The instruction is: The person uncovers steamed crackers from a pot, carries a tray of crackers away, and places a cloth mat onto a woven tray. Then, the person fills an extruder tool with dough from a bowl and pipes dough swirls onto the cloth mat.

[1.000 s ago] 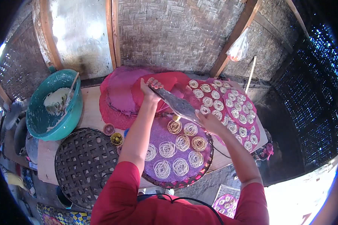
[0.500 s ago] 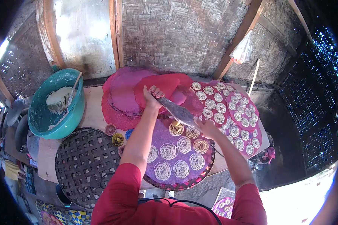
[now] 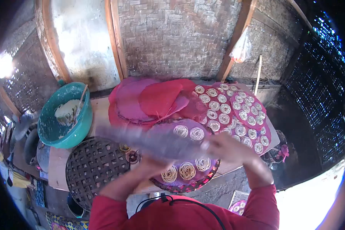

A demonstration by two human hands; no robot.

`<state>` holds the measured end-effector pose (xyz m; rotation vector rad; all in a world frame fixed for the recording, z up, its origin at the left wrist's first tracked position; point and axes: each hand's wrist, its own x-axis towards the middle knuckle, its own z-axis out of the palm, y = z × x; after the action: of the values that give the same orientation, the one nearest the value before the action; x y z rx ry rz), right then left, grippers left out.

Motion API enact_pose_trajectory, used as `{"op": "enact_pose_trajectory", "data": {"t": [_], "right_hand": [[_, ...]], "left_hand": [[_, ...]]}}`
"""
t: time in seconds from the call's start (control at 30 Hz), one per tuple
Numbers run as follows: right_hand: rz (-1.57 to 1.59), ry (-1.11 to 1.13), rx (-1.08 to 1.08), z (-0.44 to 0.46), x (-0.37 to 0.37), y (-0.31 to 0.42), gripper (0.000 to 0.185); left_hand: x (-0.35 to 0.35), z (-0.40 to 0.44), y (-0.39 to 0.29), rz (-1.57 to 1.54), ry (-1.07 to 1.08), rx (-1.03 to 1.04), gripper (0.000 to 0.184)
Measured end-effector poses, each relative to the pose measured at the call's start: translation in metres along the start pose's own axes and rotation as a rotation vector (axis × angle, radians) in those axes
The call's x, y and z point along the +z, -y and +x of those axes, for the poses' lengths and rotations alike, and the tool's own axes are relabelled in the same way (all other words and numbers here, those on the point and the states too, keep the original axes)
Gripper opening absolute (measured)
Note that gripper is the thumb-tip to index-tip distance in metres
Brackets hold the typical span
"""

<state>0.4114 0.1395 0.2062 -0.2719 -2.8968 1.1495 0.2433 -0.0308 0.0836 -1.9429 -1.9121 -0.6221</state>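
Note:
A long, flat grey tool point(image 3: 153, 143), smeared by motion, stretches across in front of me above a round tray point(image 3: 217, 168). My right hand point(image 3: 222, 147) grips its right end. Close under its middle is my left hand point(image 3: 157, 165), too blurred to show its fingers or whether it bears the tool. On the tray's purple mesh lie coiled noodle nests, such as a pale noodle nest point(image 3: 197, 133) and a yellowish noodle nest point(image 3: 187, 171). Part of the tray is hidden by the tool and my hands.
A teal basin point(image 3: 86, 122) with pale dough and a stick stands at left. Beside the tray lies a dark woven rack point(image 3: 88, 172). Behind are stacked red mesh sheets point(image 3: 161, 97); more noodle nests point(image 3: 214, 105) cover sheets at right. A plastic bag point(image 3: 240, 50) hangs on the wall.
The tool has swung from a diagonal to nearly level, its left end dropping toward me. My left hand has come down and closer from the far end; my right hand has lowered slightly.

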Motion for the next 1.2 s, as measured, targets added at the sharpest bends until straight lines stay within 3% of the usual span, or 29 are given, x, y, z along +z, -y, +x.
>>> {"op": "enact_pose_trajectory", "data": {"t": [0.07,0.17,0.27,0.33,0.4,0.47,0.53,0.57,0.63,0.67,0.73,0.8,0.83,0.87,0.93,0.97,1.0,1.03,1.07,1.13,1.17,1.2], "right_hand": [[-0.155,-0.019,-0.085,-0.012,0.024,-0.009,0.049],[-0.384,-0.111,-0.2,-0.004,0.056,-0.064,0.04],[-0.276,-0.079,-0.308,0.017,0.067,-0.128,0.047],[0.046,-0.018,-0.132,0.025,0.073,-0.142,0.045],[-0.017,-0.365,-0.557,0.012,0.056,-0.098,0.044],[-0.132,-0.386,-0.963,-0.009,0.032,-0.018,0.053],[0.1,0.139,-0.792,-0.033,0.034,0.034,0.051],[0.105,0.132,-0.786,-0.051,0.032,0.048,0.051],[-0.517,-0.188,-0.933,-0.082,0.026,0.061,0.028],[-0.521,-0.191,-0.927,-0.086,0.023,0.052,0.028],[-0.133,-0.365,-0.816,-0.091,0.019,0.032,0.023],[0.079,-0.748,-0.612,-0.106,0.007,0.028,0.028],[0.038,-0.815,-0.565,-0.116,-0.005,0.017,0.043],[-0.003,-0.88,-0.515,-0.129,-0.018,0.0,0.058],[-0.704,-1.299,-0.52,-0.168,-0.062,-0.04,0.048],[-0.066,-1.433,-0.406,-0.189,-0.066,-0.033,0.039],[0.588,-1.47,-0.255,-0.207,-0.065,-0.027,0.03],[0.64,-1.58,-0.422,-0.213,-0.071,-0.037,0.029],[0.693,-1.678,-0.586,-0.214,-0.075,-0.049,0.027],[0.764,-1.727,-0.683,-0.203,-0.076,-0.064,0.022],[0.876,-1.795,-0.783,-0.188,-0.073,-0.068,0.014],[0.998,-1.858,-0.876,-0.171,-0.068,-0.071,0.008]], "left_hand": [[0.006,-0.021,-0.013,-0.117,0.199,0.264,0.046],[0.003,-0.018,-0.042,-0.191,0.302,0.374,0.041],[0.005,0.006,-0.071,-0.198,0.334,0.403,0.036],[0.009,0.024,-0.084,-0.19,0.356,0.4,0.033],[0.0,0.043,-0.083,-0.211,0.427,0.403,0.03],[-0.019,0.065,-0.083,-0.24,0.552,0.396,0.027],[-0.032,0.083,-0.09,-0.26,0.667,0.4,0.024],[-0.038,0.091,-0.095,-0.261,0.714,0.4,0.023],[-0.047,0.104,-0.105,-0.266,0.786,0.396,0.021],[-0.05,0.107,-0.11,-0.27,0.808,0.399,0.02],[-0.056,0.109,-0.115,-0.273,0.82,0.38,0.018],[-0.059,0.108,-0.117,-0.311,0.828,0.262,0.017],[-0.063,0.106,-0.117,-0.378,0.835,0.013,0.019],[-0.061,0.1,-0.108,-0.38,0.83,0.019,0.019],[-0.042,0.085,-0.078,-0.153,0.268,0.246,0.02],[-0.026,0.072,-0.062,-0.154,0.253,0.244,0.02],[-0.005,0.054,-0.046,-0.38,0.263,-0.049,0.02],[0.011,0.045,-0.038,-0.601,0.273,-0.348,0.021],[0.021,0.045,-0.046,-0.603,0.276,-0.359,0.021],[0.039,0.043,-0.068,-1.636,-0.352,-0.492,0.033],[0.048,0.039,-0.064,-1.413,-0.294,-0.3,0.039],[-0.008,0.069,-0.112,-1.922,-0.464,-0.406,0.043]]}}
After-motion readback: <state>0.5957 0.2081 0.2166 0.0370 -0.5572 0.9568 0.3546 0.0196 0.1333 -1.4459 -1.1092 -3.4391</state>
